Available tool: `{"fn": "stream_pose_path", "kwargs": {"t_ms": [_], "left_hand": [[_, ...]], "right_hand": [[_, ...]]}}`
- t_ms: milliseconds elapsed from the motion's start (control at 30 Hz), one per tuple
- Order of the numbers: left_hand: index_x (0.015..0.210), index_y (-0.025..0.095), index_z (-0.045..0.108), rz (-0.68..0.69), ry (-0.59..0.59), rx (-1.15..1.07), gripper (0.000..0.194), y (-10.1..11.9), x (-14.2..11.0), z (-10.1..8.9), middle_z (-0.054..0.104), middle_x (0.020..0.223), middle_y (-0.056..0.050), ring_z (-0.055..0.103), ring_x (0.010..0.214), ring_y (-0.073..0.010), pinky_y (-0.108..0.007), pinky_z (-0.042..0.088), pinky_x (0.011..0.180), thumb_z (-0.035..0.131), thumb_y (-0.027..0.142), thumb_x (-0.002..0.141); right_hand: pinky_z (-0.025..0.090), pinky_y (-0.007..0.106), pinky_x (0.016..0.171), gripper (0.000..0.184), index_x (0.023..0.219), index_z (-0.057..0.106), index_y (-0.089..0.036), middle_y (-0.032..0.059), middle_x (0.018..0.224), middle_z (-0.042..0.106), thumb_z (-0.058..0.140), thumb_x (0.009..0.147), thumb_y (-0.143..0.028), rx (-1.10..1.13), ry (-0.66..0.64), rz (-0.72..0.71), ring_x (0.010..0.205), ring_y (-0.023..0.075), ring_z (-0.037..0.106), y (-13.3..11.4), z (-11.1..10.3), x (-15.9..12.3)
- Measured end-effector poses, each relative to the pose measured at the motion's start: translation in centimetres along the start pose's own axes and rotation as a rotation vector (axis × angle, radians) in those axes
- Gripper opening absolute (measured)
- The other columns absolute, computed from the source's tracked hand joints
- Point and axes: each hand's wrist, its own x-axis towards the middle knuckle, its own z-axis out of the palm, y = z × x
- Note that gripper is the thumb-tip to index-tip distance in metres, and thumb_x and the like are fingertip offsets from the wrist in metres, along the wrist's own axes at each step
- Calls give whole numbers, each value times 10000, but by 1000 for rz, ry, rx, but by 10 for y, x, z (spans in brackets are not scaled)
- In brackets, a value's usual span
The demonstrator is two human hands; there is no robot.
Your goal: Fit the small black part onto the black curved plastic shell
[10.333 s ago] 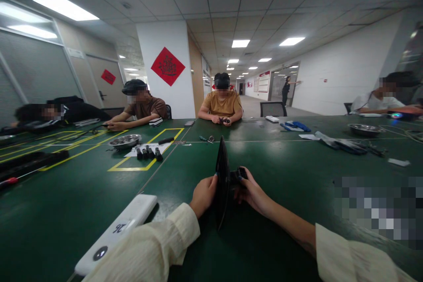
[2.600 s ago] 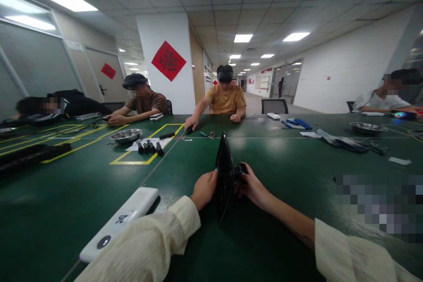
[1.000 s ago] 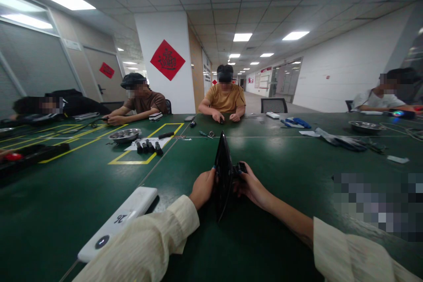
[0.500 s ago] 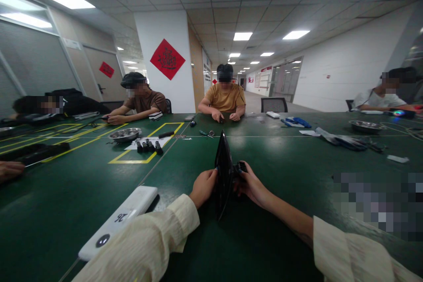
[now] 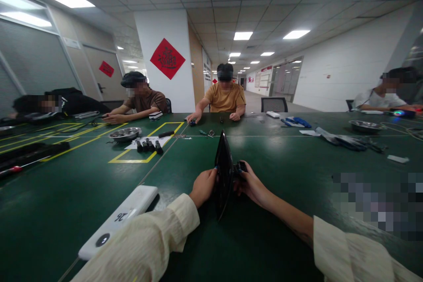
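Observation:
A thin black panel point(image 5: 223, 172) stands on edge on the green table point(image 5: 82, 194), seen nearly edge-on. My left hand point(image 5: 204, 186) is closed against its left face. My right hand point(image 5: 253, 184) is wrapped round a small black part point(image 5: 240, 168) on the panel's right side. Both wrists rest low over the table in front of me. Cream sleeves cover both forearms.
A white rectangular device point(image 5: 118, 220) lies by my left forearm. Further left are small black parts point(image 5: 148, 146) in a yellow-taped box, a metal bowl point(image 5: 125, 134) and a screwdriver point(image 5: 13, 169). Other people sit at the far and side edges. Tools and another bowl point(image 5: 365, 127) lie right.
My hands and the panel have hardly moved. The person in the yellow shirt opposite has reached one arm out to the left on the table. A hand at the left edge has gone.

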Motion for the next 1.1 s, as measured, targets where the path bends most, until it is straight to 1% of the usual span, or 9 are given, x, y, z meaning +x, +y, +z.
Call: {"fn": "stream_pose_path", "kwargs": {"t_ms": [100,267,467,633,733,833,933,1033,1100], "left_hand": [[620,170,492,19,-12,-6,369,1,0,0,509,571,-9,492,549,-141,-235,331,492,296,414,815],[615,163,510,-22,-2,-20,490,2,-1,0,517,566,-26,495,537,-154,-249,331,485,241,513,828],[658,164,527,9,-29,-11,353,1,-1,-1,533,583,-12,502,550,-142,-234,350,506,310,395,813],[699,146,572,-12,-11,-4,511,1,0,0,542,587,-23,502,558,-159,-250,341,503,255,528,820],[633,156,538,-13,-16,8,561,3,-1,-1,518,564,-23,489,541,-157,-254,331,495,205,565,824],[591,171,479,-14,-8,4,471,4,-2,-2,505,556,-17,489,537,-148,-245,335,495,233,491,833],[627,170,494,1,-16,-6,381,5,-2,-2,518,573,-13,496,542,-145,-239,342,498,288,425,821],[662,160,530,-19,-23,-20,455,5,-2,-1,524,569,-19,494,533,-152,-245,336,484,263,488,829],[637,157,527,-35,-12,-21,520,5,-2,-1,522,559,-24,489,530,-153,-249,340,485,231,539,830]], "right_hand": [[403,215,394,594,1229,239,-277,-47,620,568,554,736,-382,6,7,2,493,150,584,1,-1,1],[397,213,388,590,1219,244,-275,-35,647,584,557,731,-384,-2,3,-3,488,146,580,0,-1,1],[395,212,394,582,1208,254,-276,-46,616,565,564,729,-392,4,8,-6,490,148,579,-2,1,-1],[393,214,396,571,1208,251,-262,-31,640,582,548,736,-385,-5,-1,-10,490,146,570,-4,3,-3],[395,216,402,572,1210,252,-258,-33,634,578,547,737,-384,-8,3,-6,495,148,571,-5,4,-4],[395,217,403,579,1207,255,-262,-44,621,564,559,729,-384,-3,16,4,493,147,571,-5,4,-4],[399,219,405,579,1201,258,-274,-52,620,555,567,724,-385,4,18,7,496,147,575,-5,4,-3],[395,217,400,580,1200,257,-275,-54,613,555,565,721,-387,1,19,9,488,145,572,-4,3,-2],[394,218,401,582,1200,258,-279,-52,620,560,567,719,-392,-1,12,12,491,145,575,-3,2,-2]]}}
